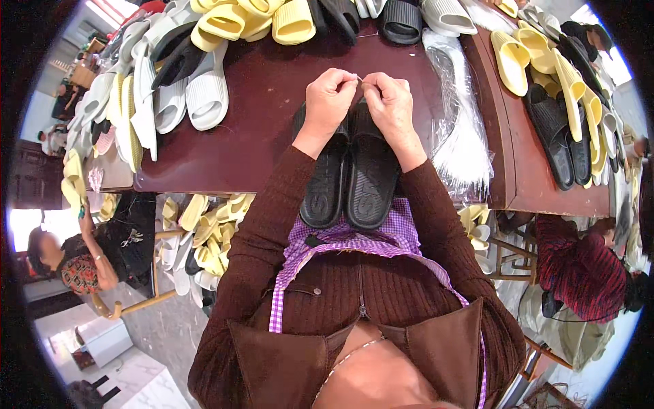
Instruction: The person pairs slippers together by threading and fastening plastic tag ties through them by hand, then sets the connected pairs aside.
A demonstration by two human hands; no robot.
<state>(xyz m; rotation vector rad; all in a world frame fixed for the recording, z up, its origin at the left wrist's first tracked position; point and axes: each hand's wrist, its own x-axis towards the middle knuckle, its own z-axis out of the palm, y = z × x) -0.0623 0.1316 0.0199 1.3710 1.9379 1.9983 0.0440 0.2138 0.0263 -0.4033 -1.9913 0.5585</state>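
A pair of black slide slippers (pixel 373 178) lies side by side in front of me, heels toward my body at the table's near edge. Above their toe straps, my left hand (pixel 329 103) and my right hand (pixel 390 108) are closed in pinches, fingertips almost meeting. Between them runs a thin pale strand (pixel 359 78), mostly hidden by the fingers. To the right of my right hand, a clear plastic bag (pixel 446 68) lies on the table with a bundle of thin white plastic strips (pixel 463 153) fanning out of it.
Grey slippers (pixel 206 95) are piled along the dark red table's (pixel 225 160) left side, with yellow slippers (pixel 294 22) at the back. Another table (pixel 538 184) on the right bears yellow and black slippers. Two people work nearby, one on each side, and more slippers lie below the table.
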